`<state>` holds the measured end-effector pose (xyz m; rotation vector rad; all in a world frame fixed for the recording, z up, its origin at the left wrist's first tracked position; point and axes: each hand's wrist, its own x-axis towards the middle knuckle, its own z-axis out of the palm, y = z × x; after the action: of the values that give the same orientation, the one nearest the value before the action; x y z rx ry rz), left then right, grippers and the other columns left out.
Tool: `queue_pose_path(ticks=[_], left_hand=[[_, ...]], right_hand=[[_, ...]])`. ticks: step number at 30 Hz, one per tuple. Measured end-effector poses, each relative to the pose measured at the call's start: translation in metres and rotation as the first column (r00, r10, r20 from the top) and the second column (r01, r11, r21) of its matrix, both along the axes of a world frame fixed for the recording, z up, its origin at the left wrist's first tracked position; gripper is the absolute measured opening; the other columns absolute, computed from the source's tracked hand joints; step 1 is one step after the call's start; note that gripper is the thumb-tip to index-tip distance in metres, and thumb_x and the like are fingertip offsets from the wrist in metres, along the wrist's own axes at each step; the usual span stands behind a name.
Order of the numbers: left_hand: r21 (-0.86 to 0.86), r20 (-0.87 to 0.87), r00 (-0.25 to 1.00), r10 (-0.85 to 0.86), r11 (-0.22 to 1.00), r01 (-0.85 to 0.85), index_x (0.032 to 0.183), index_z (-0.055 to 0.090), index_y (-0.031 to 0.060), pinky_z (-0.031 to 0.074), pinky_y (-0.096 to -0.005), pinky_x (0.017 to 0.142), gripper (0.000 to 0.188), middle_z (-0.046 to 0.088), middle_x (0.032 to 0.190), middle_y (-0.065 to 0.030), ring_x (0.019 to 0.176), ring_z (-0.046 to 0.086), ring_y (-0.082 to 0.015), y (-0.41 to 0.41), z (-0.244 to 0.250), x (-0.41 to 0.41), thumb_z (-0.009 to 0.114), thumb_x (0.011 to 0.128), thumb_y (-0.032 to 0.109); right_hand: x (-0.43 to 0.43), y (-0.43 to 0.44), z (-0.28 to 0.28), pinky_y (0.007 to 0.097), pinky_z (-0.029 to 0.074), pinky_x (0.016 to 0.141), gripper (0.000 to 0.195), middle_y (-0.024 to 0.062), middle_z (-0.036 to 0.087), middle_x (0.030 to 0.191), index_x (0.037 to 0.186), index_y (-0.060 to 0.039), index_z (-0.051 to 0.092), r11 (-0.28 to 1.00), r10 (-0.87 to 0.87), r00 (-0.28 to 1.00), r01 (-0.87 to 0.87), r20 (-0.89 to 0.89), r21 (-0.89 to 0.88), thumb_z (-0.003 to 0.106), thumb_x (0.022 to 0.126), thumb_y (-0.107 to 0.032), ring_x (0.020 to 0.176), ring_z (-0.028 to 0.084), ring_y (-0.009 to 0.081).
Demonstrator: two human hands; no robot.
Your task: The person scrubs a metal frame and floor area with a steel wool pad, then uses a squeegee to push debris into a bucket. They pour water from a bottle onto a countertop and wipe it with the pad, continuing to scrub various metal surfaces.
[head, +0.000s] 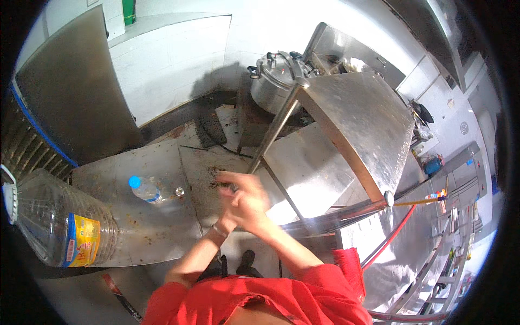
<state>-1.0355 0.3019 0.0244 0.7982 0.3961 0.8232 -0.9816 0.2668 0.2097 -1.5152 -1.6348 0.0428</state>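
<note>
My left hand (227,217) and my right hand (248,199) meet in front of my body, one over the other and blurred. Whether something small is between them cannot be made out. A band circles my left wrist. To the left of the hands, a clear plastic bottle with a blue cap (145,190) lies on a stained, tiled surface, with a small round metallic object (179,191) beside it. Farther left is a large clear plastic jug (67,223) with a yellow and blue label and a white handle.
A large metal pressure cooker (276,79) stands beyond the steel table (361,118) at the right. The table's metal rail (337,217) runs close to my right forearm. A red hose (390,239) hangs at the right. A dark panel (77,89) leans at the upper left.
</note>
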Motion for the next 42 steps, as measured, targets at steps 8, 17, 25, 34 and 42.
queue_pose_path(ticks=[8, 17, 25, 34, 42], left_hand=[[0.812, 0.102, 0.929, 0.356, 0.509, -0.284, 0.112, 0.049, 0.0038, 0.040, -0.0298, 0.091, 0.039, 0.048, 0.108, -0.0109, 0.100, 0.051, -0.0218, 0.067, 0.150, 0.167, 0.050, 0.077, -0.012], [0.068, -0.160, 0.945, 0.286, 0.958, -0.279, 0.096, 0.049, -0.0041, 0.042, -0.0301, 0.072, 0.031, 0.052, 0.090, -0.0070, 0.080, 0.048, -0.0134, -0.041, 0.225, 0.209, 0.051, 0.088, 0.026], [0.115, 0.090, 0.993, 0.071, 0.990, -0.081, 0.105, 0.044, 0.0010, 0.039, -0.0304, 0.080, 0.033, 0.050, 0.099, -0.0075, 0.089, 0.046, -0.0154, -0.152, 0.196, 0.209, 0.052, 0.088, 0.028], [-0.143, 0.104, 0.963, 0.249, 0.962, -0.233, 0.100, 0.052, -0.0066, 0.045, -0.0342, 0.075, 0.035, 0.055, 0.098, -0.0103, 0.086, 0.052, -0.0194, 0.031, 0.220, 0.227, 0.051, 0.089, 0.026], [-0.084, 0.152, 0.985, -0.081, 0.992, 0.094, 0.106, 0.049, 0.0000, 0.043, -0.0290, 0.077, 0.027, 0.053, 0.101, -0.0052, 0.088, 0.051, -0.0137, -0.140, 0.212, 0.195, 0.045, 0.092, 0.022]], right_hand=[[0.166, -0.210, 0.099, 0.0391, 0.034, 0.090, 0.013, 0.0126, 0.059, 0.101, 0.089, -0.0007, 0.057, 0.486, -0.865, 0.463, 0.676, 0.193, 0.555, 0.049, 0.079, -0.001, 0.101, 0.052, 0.0267], [0.227, -0.198, 0.053, 0.0431, 0.005, 0.107, 0.043, 0.0059, 0.063, 0.100, 0.098, -0.0027, 0.062, 0.784, -0.478, 0.851, 0.525, -0.217, 0.330, 0.030, 0.075, -0.021, 0.126, 0.033, 0.0241], [0.223, -0.204, 0.054, 0.0430, 0.008, 0.107, 0.044, 0.0036, 0.063, 0.098, 0.100, -0.0055, 0.062, 0.778, -0.537, 0.827, 0.562, -0.169, 0.281, 0.029, 0.080, -0.027, 0.121, 0.038, 0.0223], [0.226, -0.193, 0.048, 0.0407, 0.011, 0.106, 0.045, 0.0058, 0.064, 0.094, 0.093, -0.0041, 0.064, 0.735, -0.546, 0.822, 0.562, -0.159, 0.379, 0.028, 0.077, -0.025, 0.114, 0.043, 0.0225], [0.213, -0.169, 0.049, 0.0436, 0.011, 0.105, 0.040, 0.0058, 0.064, 0.091, 0.089, -0.0046, 0.063, 0.652, -0.570, 0.776, 0.627, -0.270, 0.426, 0.030, 0.074, -0.022, 0.112, 0.044, 0.0249]])
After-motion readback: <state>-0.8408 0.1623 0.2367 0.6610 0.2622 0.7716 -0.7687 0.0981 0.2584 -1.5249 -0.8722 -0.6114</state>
